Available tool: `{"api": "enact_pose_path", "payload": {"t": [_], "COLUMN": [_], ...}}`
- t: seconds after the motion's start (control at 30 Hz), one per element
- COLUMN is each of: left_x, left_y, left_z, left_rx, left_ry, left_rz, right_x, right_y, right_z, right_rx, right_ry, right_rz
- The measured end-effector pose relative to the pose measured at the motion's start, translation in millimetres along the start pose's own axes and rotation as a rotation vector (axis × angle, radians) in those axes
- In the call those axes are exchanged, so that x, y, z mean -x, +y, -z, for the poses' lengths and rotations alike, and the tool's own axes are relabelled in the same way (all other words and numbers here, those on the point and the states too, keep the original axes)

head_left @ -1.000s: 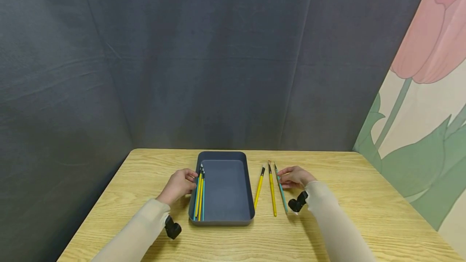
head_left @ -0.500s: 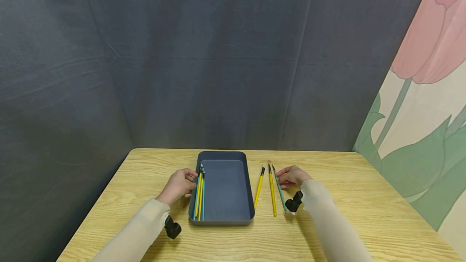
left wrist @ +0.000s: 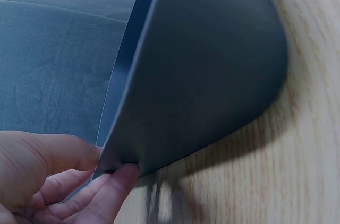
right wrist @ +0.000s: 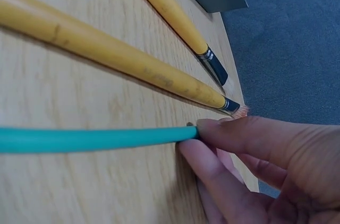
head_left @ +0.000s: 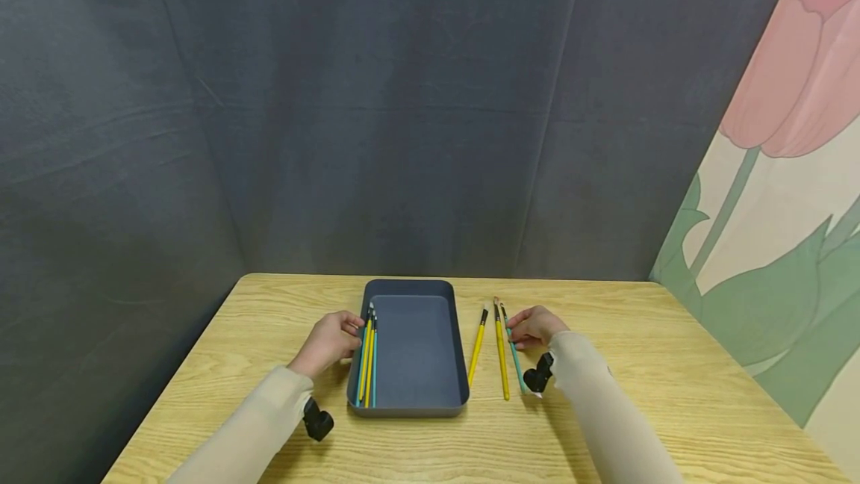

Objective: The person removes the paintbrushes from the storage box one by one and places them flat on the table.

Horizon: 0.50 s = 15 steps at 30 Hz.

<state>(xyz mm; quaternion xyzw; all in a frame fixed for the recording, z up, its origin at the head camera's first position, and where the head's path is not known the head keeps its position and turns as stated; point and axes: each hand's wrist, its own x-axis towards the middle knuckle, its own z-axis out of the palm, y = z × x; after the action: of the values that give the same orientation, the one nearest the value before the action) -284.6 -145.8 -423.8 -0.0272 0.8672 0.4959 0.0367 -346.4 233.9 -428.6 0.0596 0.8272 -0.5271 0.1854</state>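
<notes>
A thin teal-handled paintbrush lies on the light wooden table, pinched near its bristle end by the curled fingers of the right hand. Just beside it lie two yellow-handled paintbrushes. The left hand grips the left rim of the dark grey rectangular plastic tray, where more yellow and teal brushes rest against the left wall.

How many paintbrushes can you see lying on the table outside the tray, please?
3: two yellow brushes right of the tray, and a teal brush pinched by the right hand. Others lie inside the tray.
</notes>
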Motion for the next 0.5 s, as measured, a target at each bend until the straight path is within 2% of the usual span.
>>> {"api": "enact_pose_path", "payload": {"t": [0.5], "left_x": [-1.0], "left_y": [0.9], "left_z": [0.3], "left_rx": [0.002], "left_ry": [0.001], "left_rz": [0.003], "right_x": [-5.3], "right_y": [0.8], "right_z": [2.6], "right_rx": [0.019], "right_ry": [-0.008], "right_rz": [-0.012]}}
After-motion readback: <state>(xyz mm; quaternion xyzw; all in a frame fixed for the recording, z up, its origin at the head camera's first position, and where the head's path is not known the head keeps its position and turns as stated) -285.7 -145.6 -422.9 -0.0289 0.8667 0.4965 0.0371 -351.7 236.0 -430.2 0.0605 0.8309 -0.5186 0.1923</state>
